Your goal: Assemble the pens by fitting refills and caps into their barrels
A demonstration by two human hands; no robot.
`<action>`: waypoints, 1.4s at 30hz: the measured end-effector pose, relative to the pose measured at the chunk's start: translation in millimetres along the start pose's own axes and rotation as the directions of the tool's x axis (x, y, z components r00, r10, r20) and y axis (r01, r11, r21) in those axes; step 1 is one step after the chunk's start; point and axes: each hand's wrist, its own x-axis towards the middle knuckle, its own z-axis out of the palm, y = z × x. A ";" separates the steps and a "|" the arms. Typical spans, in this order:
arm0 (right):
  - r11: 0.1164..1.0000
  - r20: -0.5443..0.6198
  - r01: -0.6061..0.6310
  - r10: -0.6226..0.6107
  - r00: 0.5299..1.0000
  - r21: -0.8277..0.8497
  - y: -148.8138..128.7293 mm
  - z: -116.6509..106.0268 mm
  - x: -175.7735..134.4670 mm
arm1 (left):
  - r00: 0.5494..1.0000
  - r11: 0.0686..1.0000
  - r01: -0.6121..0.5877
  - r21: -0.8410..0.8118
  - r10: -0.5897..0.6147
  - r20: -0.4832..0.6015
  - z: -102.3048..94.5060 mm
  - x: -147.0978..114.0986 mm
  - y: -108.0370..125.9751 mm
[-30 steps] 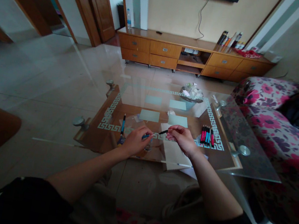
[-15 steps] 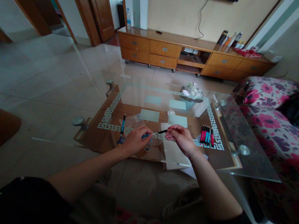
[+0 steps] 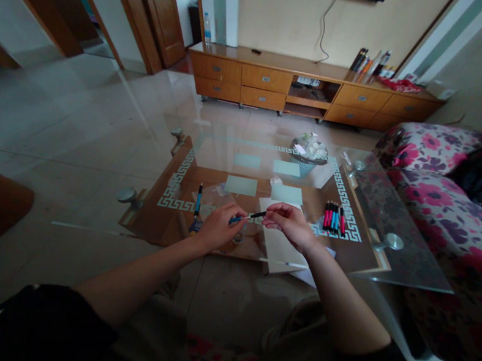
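Over the near part of the glass table, my left hand [image 3: 218, 226] is closed on a blue pen barrel [image 3: 234, 220], its thin pale tip pointing right. My right hand [image 3: 290, 224] pinches the end of a black pen part [image 3: 258, 214], which slants down towards that tip. Whether the two parts touch is too small to tell. To the left, a blue and black pen [image 3: 199, 200] lies on the glass. Several pink and blue pens with black ends [image 3: 333, 218] lie side by side to the right of my right hand.
On or under the glass table [image 3: 420, 274] are a white sheet [image 3: 277, 252] and a clear plastic bag [image 3: 215, 193]. A basket with crumpled contents [image 3: 306, 166] stands at the far right. Beyond is a wooden cabinet [image 3: 265, 79]; a flowered sofa [image 3: 434, 196] is at right.
My right hand has moved slightly left, bringing the black pen part closer to the blue barrel's tip. My left hand has hardly moved.
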 end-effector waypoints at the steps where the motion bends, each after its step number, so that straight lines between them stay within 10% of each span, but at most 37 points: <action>1: 1.000 -0.001 0.000 0.000 1.000 -0.007 0.0 0.3 -0.1 | 1.000 1.000 -0.002 -0.003 0.002 0.005 0.3 -0.1 -0.1; 25: 0.983 0.076 0.024 -0.011 0.997 -0.182 5.0 -2.3 0.1 | 0.996 0.998 -0.029 -0.063 0.034 0.080 2.1 -2.6 -3.0; 42: 0.740 0.197 0.207 -0.102 0.975 -0.640 5.6 -1.8 -3.5 | 0.997 0.998 -0.043 -0.035 0.045 0.068 1.7 -2.1 -6.4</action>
